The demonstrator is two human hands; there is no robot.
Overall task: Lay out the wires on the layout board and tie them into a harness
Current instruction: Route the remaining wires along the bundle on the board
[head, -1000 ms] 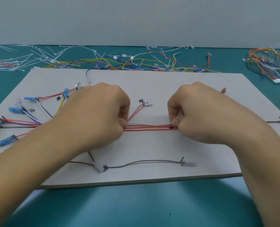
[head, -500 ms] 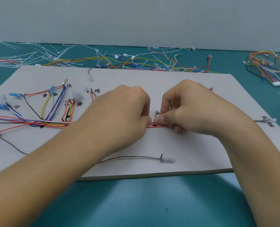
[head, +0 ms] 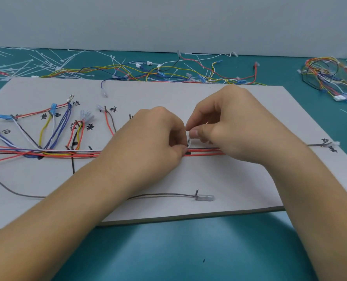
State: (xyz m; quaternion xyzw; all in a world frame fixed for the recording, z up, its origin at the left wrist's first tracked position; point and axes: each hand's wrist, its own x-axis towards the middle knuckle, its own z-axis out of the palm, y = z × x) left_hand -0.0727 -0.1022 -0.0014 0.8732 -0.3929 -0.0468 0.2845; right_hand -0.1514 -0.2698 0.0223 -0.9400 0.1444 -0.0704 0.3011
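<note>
Since 0.5 s ago the right hand [head: 235, 126] has lifted off the trunk, and its thumb and forefinger now pinch the upright tail of a thin white plastic cable tie [head: 190, 138]. The left hand [head: 148, 138], fingers curled, pinches the bundle of red wires [head: 205, 153] just beside the tie. The bundle lies on the flat grey layout board [head: 249, 185], which rests on the teal bench [head: 189, 250]. Pulling the tail straight up while the wires stay squeezed together should cinch it neatly. Black handwritten characters on the board read 棕 [head: 113, 109], 黄 [head: 90, 126] and 白 [head: 6, 131].

You face a plain pale grey wall [head: 168, 21] across the top; a teal surface [head: 168, 250] spreads below.
</note>
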